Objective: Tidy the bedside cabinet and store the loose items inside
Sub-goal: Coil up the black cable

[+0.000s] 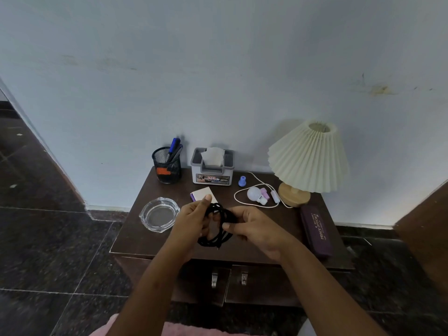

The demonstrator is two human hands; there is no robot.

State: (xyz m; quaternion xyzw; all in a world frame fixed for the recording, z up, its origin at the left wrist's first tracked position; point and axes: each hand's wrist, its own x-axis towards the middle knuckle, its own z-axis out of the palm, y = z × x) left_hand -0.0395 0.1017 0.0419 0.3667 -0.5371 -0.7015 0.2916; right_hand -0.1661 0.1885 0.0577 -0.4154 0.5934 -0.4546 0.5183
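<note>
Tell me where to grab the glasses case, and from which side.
Grip the purple glasses case across its narrow width near the middle, coming from above. It lies flat along the cabinet top's right edge, with the lamp base close to its far end.

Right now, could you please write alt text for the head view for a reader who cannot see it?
Both hands, left hand and right hand, hold a coiled black cable above a dark cabinet. On top sit an ashtray, pen cup, tissue box, lamp, bulb and glasses case.
</note>
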